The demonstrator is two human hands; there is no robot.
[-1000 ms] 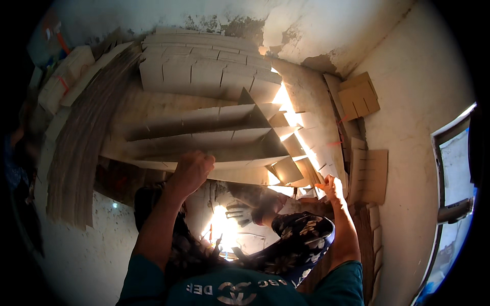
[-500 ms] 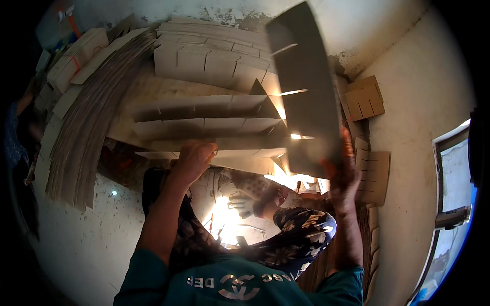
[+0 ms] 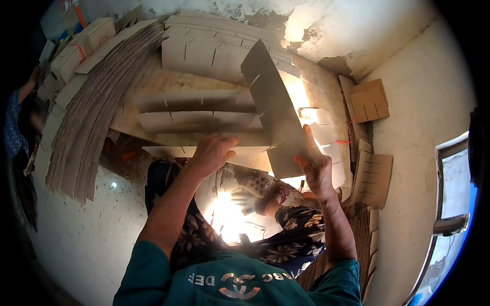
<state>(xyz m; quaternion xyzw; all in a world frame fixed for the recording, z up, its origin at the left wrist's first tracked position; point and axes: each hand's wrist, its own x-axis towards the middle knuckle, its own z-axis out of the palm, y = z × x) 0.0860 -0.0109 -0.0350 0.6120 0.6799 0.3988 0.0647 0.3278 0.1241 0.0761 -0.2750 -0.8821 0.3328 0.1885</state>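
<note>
My right hand (image 3: 317, 176) grips the lower right edge of a slotted grey-brown cardboard strip (image 3: 273, 109), thumb toward me. That strip stands tilted, its top leaning left, across the right ends of several parallel slotted strips. Two of these, a far strip (image 3: 199, 102) and a middle strip (image 3: 196, 121), stand on edge on the worktop. My left hand (image 3: 210, 155) is closed at the upper edge of the nearest strip (image 3: 250, 153), its fingers bent over it. Whether the slots of the crossing strip are engaged is hidden.
Behind the strips lies a stack of slotted cardboard (image 3: 204, 53). A long row of cardboard sheets (image 3: 97, 112) fills the left. Folded slotted pieces (image 3: 376, 176) lean by the right wall. A bare foot (image 3: 273, 199) and bright light show below; another person's arm (image 3: 28, 89) is at far left.
My right hand has moved left with the crossing strip, which is lower and tilted leftward now. My left hand has shifted slightly right along the near strip.
</note>
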